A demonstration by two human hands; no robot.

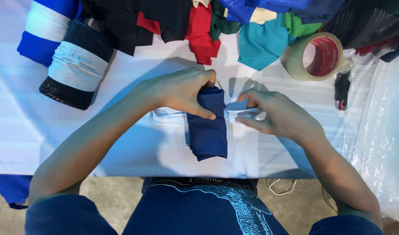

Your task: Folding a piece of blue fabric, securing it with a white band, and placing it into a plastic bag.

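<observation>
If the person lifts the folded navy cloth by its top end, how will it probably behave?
The folded navy cloth is probably floppy: its layers already bunch under the left hand. It likely hangs and unfolds. It seems light and not slippery, being soft fabric on the white table cover.

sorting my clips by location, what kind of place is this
Probably a clothing packing or sorting bench. The left hand grips a folded navy garment on a white-covered table, with a heap of coloured clothes, wrapped bundles and a roll of packing tape nearby.
</observation>
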